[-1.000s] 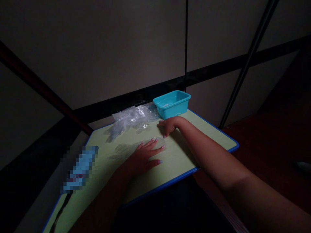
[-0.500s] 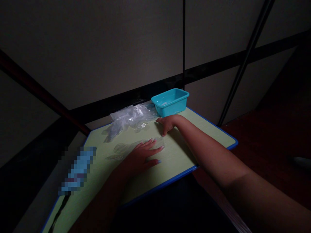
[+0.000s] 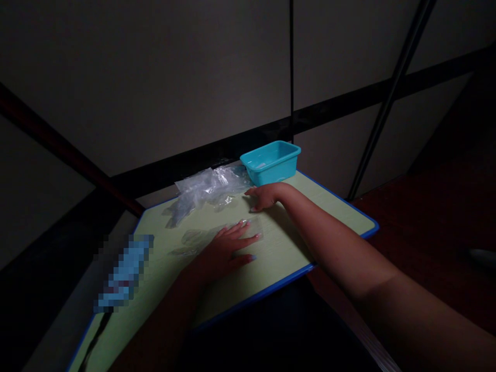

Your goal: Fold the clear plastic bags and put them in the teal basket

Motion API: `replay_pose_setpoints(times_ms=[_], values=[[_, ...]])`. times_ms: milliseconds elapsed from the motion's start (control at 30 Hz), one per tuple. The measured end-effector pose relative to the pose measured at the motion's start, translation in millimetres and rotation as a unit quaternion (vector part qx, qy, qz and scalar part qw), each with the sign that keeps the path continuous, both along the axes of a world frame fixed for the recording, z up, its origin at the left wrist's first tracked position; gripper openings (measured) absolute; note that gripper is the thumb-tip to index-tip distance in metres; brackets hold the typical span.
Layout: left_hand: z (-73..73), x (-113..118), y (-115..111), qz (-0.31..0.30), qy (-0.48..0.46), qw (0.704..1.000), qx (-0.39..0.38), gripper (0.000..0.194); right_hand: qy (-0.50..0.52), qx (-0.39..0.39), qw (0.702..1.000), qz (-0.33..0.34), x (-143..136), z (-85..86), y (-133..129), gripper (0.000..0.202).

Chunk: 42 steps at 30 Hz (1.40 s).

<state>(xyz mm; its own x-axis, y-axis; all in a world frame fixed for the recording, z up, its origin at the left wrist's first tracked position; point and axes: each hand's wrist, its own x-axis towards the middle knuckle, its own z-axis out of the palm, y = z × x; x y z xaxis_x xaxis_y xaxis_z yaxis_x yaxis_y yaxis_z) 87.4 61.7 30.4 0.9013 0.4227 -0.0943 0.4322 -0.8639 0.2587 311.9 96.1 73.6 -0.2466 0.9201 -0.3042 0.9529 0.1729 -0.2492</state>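
Observation:
My left hand lies flat with fingers spread on a thin clear plastic bag on the pale green table. Just beyond it, my right hand hovers over or rests on the table, thumb and index finger apart, holding nothing visible. A pile of crumpled clear plastic bags lies at the table's back edge, left of my right hand. Behind that hand stands a turquoise basket, with a small pale item inside that I cannot make out.
The table has a blue rim and stands close to a panelled wall. A blurred blue object with a dark cord lies at the table's left edge. Dark red floor shows on the right.
My right hand has shifted slightly left, its fingertips now nearer the crumpled bags. My left hand stays in place on the flat bag.

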Motion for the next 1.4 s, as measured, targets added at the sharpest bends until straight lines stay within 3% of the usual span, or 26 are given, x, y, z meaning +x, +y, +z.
replay_pose_setpoints(times_ms=[367, 533, 767, 1067, 1400], values=[[-0.9, 0, 1, -0.015, -0.024, 0.999, 0.030, 0.051, 0.008, -0.028, 0.999, 0.043, 0, -6.0, 3, 0.121], [-4.4, -2, 6, 0.046, -0.105, 0.988, 0.103, 0.048, -0.021, -0.033, 0.999, 0.028, -1, -4.0, 1, 0.129], [-3.2, -5, 14, 0.168, -0.146, 0.958, 0.181, 0.039, -0.032, -0.020, 0.999, 0.017, -4, -10.8, 4, 0.109], [-9.8, 4, 4, 0.131, -0.016, 0.984, 0.123, 0.050, -0.025, -0.027, 0.999, 0.025, -4, -16.6, 6, 0.131], [-10.9, 6, 5, 0.092, 0.014, 0.993, 0.071, 0.053, -0.049, -0.031, 0.997, 0.041, 18, -11.4, 12, 0.120]])
